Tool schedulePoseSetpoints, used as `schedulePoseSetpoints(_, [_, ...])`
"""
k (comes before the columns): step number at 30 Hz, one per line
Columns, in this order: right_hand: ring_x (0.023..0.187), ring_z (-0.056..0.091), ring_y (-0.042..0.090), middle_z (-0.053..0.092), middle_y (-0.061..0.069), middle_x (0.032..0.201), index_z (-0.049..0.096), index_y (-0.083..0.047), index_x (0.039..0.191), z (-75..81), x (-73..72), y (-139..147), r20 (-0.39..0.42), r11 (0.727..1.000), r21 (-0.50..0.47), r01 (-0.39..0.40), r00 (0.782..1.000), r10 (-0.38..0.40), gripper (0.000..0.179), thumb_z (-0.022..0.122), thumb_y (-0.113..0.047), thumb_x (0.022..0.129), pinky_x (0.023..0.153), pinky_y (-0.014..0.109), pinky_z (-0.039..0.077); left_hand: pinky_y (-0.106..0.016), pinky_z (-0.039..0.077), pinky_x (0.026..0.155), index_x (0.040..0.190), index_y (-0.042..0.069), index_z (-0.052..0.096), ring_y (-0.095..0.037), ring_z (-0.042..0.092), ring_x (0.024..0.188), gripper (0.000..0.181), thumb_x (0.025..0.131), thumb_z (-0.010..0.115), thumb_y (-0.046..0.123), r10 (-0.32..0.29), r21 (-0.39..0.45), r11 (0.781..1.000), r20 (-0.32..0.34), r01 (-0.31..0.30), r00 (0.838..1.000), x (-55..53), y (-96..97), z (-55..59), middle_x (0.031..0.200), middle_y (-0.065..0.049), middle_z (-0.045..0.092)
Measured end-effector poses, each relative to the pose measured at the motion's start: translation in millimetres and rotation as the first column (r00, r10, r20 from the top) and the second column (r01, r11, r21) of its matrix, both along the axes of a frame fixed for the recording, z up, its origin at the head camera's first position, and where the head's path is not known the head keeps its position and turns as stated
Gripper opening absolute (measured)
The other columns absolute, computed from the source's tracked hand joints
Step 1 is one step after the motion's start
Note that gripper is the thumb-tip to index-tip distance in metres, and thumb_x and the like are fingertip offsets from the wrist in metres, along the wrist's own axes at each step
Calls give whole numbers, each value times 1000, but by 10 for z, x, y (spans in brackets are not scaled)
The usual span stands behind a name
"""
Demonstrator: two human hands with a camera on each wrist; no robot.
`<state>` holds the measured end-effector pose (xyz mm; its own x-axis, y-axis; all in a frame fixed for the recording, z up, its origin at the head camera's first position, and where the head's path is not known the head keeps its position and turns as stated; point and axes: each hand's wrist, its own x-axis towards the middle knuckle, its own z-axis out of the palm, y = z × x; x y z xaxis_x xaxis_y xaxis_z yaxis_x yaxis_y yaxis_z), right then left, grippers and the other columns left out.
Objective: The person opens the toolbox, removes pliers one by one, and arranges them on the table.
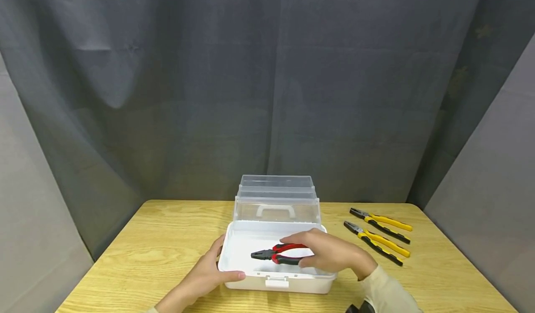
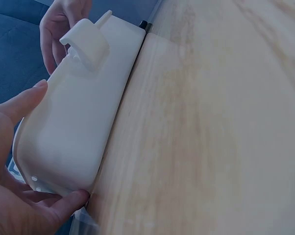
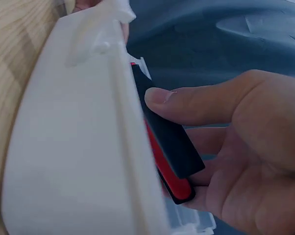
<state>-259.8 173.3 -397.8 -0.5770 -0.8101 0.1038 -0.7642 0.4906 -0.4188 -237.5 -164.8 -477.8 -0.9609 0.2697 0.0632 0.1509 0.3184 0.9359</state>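
Note:
A white plastic toolbox [image 1: 251, 283] stands on the table with its clear lid [image 1: 276, 193] tipped back. My left hand [image 1: 205, 272] grips its left front corner, thumb at the front rim and fingers along the side. In the left wrist view the thumb and fingers of the left hand [image 2: 12, 166] lie around the box's end. My right hand [image 1: 332, 251] holds red-and-black pliers [image 1: 274, 252] by the handles over the toolbox's interior, jaws pointing left. The right wrist view shows the thumb against one black handle [image 3: 167, 127]; whether the pliers touch the floor of the box, I cannot tell.
Two yellow-and-black pliers, a farther pair [image 1: 378, 224] and a nearer pair [image 1: 372, 242], lie on the wooden table [image 1: 167, 238] right of the toolbox. A white latch [image 1: 277, 282] juts from the box's front. Behind the table hangs a dark grey curtain [image 1: 209, 94].

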Motion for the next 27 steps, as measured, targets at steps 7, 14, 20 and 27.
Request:
schedulePoseSetpoints(7, [126, 58, 19, 61, 4, 142, 59, -6, 145, 114, 46, 120, 12, 998, 5, 57, 998, -57, 57, 77, -2, 92, 102, 41, 49, -52, 44, 104, 164, 12, 24, -37, 47, 136, 111, 79, 93, 30, -3, 4, 1000, 5, 3, 1000, 14, 8, 13, 158, -16, 40])
schedulePoseSetpoints(14, [120, 62, 18, 63, 0, 139, 60, -9, 145, 176, 75, 183, -8, 996, 6, 93, 996, -93, 58, 78, -2, 90, 97, 38, 51, -52, 45, 104, 164, 12, 23, -36, 47, 136, 112, 79, 93, 32, 3, 4, 1000, 8, -3, 1000, 24, -2, 4, 158, -17, 41])
schedulePoseSetpoints(20, [124, 60, 20, 61, 2, 142, 58, -9, 147, 159, 132, 285, 17, 992, -24, 126, 992, -125, 60, 77, -2, 91, 99, 41, 50, -47, 47, 100, 164, 13, 25, -35, 50, 133, 111, 78, 93, 32, 2, 6, 1000, -6, -2, 1000, 18, -7, -14, 155, -16, 44])
schedulePoseSetpoints(27, [118, 61, 22, 63, 2, 139, 54, -9, 151, 111, 220, 507, -20, 977, -74, 198, 980, -200, 64, 77, -3, 91, 94, 44, 50, -52, 46, 103, 164, 13, 21, -38, 46, 137, 112, 80, 92, 34, -8, 8, 1000, 20, 8, 1000, -5, -9, -43, 157, -17, 40])
